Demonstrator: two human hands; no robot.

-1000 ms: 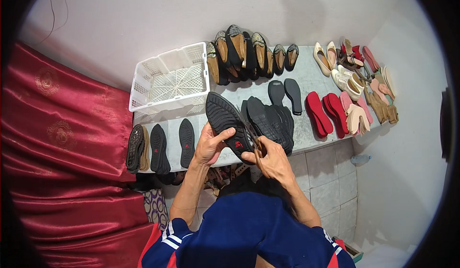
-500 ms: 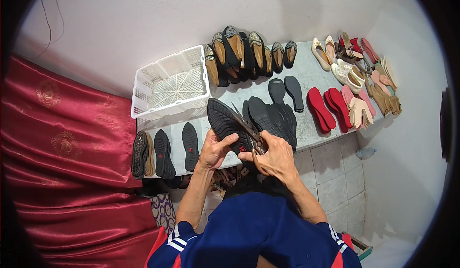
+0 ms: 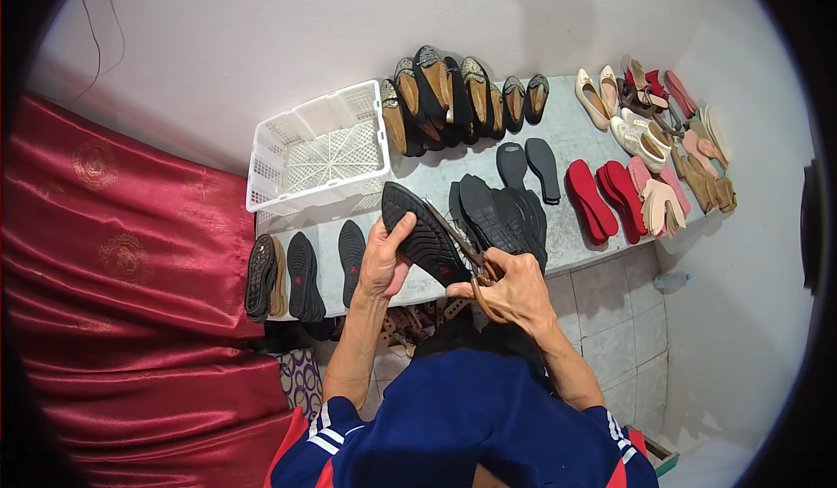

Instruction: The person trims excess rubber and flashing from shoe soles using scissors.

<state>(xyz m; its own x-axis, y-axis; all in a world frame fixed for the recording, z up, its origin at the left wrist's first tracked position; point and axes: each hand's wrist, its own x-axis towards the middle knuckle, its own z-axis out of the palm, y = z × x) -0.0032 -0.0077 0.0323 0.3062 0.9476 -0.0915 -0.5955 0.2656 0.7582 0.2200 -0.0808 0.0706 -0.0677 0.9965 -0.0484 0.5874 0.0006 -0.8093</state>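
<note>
Left grip (image 3: 388,257) closed on a black sole (image 3: 427,245), thumb on the tread, other fingers mostly hidden; probably pinched like this to steady it and leave the edge free. Sole held up over the tabletop (image 3: 562,139), just off the white basket's (image 3: 323,195) near right corner, tip toward the basket. Right grip (image 3: 516,294), farther right of the basket, wrapped round brown-handled scissors (image 3: 478,272); blades along the sole's edge, can't tell how far apart. Pile of black soles (image 3: 497,213) right of basket, overlapping, likely for easy reach. More black soles (image 3: 303,279) on basket's near side, laid lengthways. Dark shoes (image 3: 433,91) right beside basket, bunched, presumably to save room. Red soles (image 3: 591,202) well right of basket, set side by side
</note>
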